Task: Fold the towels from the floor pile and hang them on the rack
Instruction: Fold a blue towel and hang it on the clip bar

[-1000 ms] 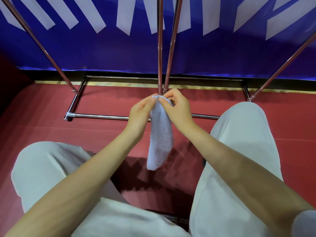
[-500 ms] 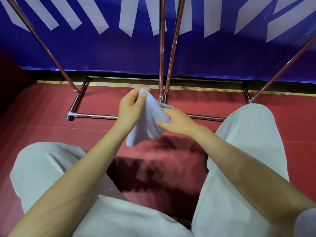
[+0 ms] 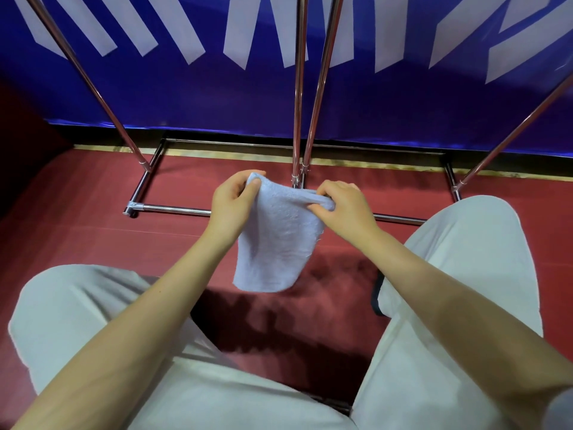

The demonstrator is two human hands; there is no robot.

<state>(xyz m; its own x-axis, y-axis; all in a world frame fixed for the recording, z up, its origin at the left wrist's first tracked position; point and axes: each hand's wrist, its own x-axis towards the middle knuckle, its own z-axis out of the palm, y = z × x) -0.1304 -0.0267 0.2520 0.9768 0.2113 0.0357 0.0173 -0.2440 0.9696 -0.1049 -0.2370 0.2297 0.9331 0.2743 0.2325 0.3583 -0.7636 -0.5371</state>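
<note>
- A blue banner with slanted white strokes fills the top of the view, hanging behind everything else down to a dark strip at floor level.
- The red floor spreads below it, with a pale edging line along its far side and a dark shadow between the person's legs.
- Two legs in light trousers take up the lower half, knees spread, one at each side; a dark strap-like loop sits against the inner side of the right one.
- The rack stands between the person and the banner: shiny metal tubes, two uprights close together at the middle, slanted ones at far left and far right, and a rectangular base frame lying on the floor. Its near base bar passes behind both hands. No cloth shows on any visible tube, and no basket or bin is in view.
- The towel, small, pale blue and of nubby terry, hangs in the air over the floor between the knees, in front of the rack base. Its top edge is stretched between the hands; the rest droops to a rounded lower edge, doubled into layers.
- The left hand pinches the towel's upper left corner between thumb and fingers.
- The right hand grips the bunched upper right corner, fingers curled round it; the hands are held apart.
</note>
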